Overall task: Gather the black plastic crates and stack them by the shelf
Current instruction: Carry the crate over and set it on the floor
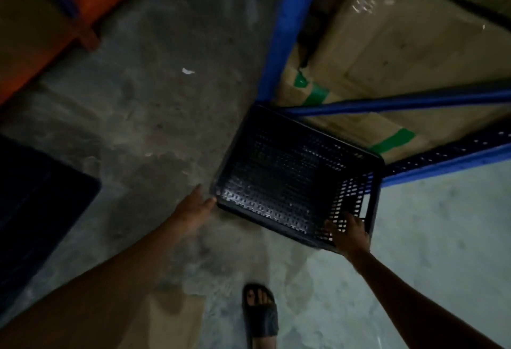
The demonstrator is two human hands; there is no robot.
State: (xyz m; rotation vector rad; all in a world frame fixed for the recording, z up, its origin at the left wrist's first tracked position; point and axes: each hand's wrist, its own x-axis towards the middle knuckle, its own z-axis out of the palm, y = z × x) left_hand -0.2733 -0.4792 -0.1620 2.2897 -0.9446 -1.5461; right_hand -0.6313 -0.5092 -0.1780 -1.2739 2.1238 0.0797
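The crate (296,177), black and perforated, sits on the concrete floor (143,105) against the foot of the blue shelf (287,30), its open top facing us. We see the right hand (349,235) at its near right corner, fingers spread over the slotted side wall. The left hand (193,207) reaches to the near left corner, fingertips touching the rim, fingers loosely together. Taped cardboard boxes (401,53) fill the shelf; a sandalled foot (261,312) stands below.
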